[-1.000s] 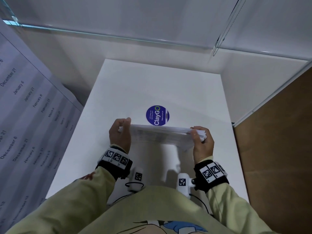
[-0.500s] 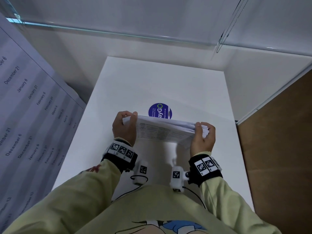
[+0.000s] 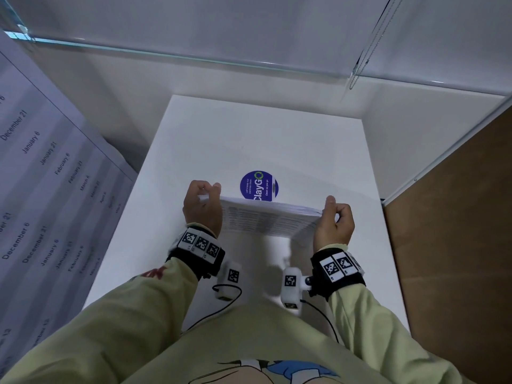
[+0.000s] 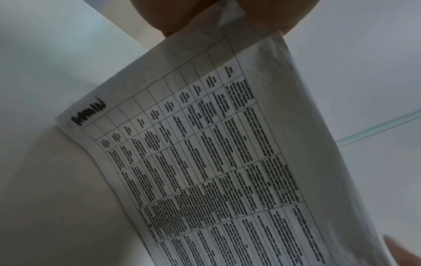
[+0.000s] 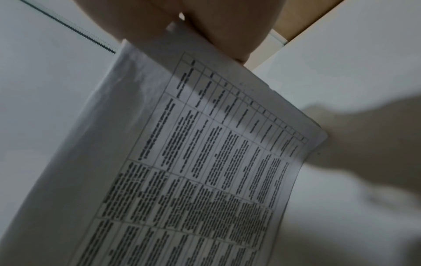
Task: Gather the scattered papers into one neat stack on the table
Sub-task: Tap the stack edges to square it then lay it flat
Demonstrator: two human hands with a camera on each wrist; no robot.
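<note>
A stack of printed papers with tables of text stands upright on its long edge over the white table. My left hand grips its left end, fingers curled over the top edge. My right hand pinches the right end. In the left wrist view the papers hang down from my fingers. The right wrist view shows the papers pinched between thumb and fingers. The stack's bottom edge is hidden behind the sheets.
A round blue ClayGo sticker lies on the table just beyond the papers. A large calendar sheet leans at the left. Glass panels enclose the far side and a brown board stands on the right.
The stack has tilted more upright and its sheets look more aligned. Both hands have shifted slightly away from my body, still holding the ends.
</note>
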